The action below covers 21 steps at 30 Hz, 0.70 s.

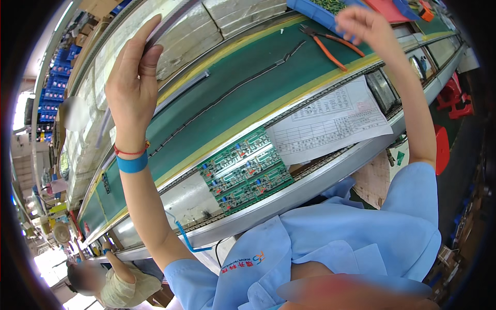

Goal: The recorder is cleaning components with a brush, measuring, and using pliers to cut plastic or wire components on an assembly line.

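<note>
My left hand [133,77] is raised over the far side of the green conveyor belt [217,98], its fingers pinching the end of a long thin grey strip [173,23]. My right hand [364,26] reaches to the far right, fingers curled above a blue parts bin [315,11]; whether it holds anything I cannot tell. Orange-handled pliers [330,46] lie on the belt just below that hand. A green circuit board panel [244,170] rests on the near rail in front of me.
A printed paper sheet [330,121] lies beside the board. White foam blocks [227,20] line the far side. A thin black strip [232,88] runs along the belt. Another person [111,281] sits at lower left. Red stools [454,98] stand at right.
</note>
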### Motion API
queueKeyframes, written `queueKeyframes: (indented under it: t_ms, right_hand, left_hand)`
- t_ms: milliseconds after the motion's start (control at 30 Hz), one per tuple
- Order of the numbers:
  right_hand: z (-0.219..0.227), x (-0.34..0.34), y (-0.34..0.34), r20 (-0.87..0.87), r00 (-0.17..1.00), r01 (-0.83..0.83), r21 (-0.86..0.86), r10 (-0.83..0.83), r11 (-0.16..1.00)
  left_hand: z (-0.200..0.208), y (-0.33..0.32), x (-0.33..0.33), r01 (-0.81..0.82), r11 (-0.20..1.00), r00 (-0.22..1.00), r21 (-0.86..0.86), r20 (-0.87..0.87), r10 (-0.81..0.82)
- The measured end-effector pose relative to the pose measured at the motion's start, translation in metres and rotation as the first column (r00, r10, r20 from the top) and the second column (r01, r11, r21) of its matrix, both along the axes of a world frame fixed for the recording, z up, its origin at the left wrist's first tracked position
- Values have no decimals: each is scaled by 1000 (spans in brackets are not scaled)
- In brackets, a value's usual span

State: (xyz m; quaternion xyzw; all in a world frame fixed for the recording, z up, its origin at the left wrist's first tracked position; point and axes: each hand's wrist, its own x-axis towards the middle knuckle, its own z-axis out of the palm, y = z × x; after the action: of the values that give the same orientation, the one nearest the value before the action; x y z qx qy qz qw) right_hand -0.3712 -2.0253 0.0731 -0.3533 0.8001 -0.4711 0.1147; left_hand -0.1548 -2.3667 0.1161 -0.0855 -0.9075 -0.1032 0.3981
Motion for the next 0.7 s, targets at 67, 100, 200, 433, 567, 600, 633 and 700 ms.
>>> queueKeyframes:
  t_ms: [67,100,200,433,567,600,633,700]
  right_hand:
    - [-38,6,23,-260,965,83,236,-20,968]
    - [-60,16,25,-435,896,205,222,-91,953]
    - [-81,26,20,-739,672,408,319,-44,856]
    - [-84,15,8,-781,621,514,470,66,718]
    - [-70,20,2,-718,694,499,538,58,679]
    - [-71,20,3,-700,712,502,569,62,651]
    - [-73,21,7,-737,673,499,507,54,703]
    - [-75,12,13,-727,682,504,544,77,671]
  left_hand:
    - [3,16,0,-22,1000,998,-7,63,22]
    - [1,23,2,-51,999,990,-18,132,53]
    - [-4,47,18,-98,982,958,-161,251,137]
    - [-59,52,76,-140,981,869,-132,458,186]
    - [-81,43,97,-208,974,793,-89,568,221]
    - [-84,43,100,-215,972,788,-92,572,228]
    - [-88,42,101,-209,972,783,-110,577,233]
    - [-93,41,101,-188,976,792,-114,570,219]
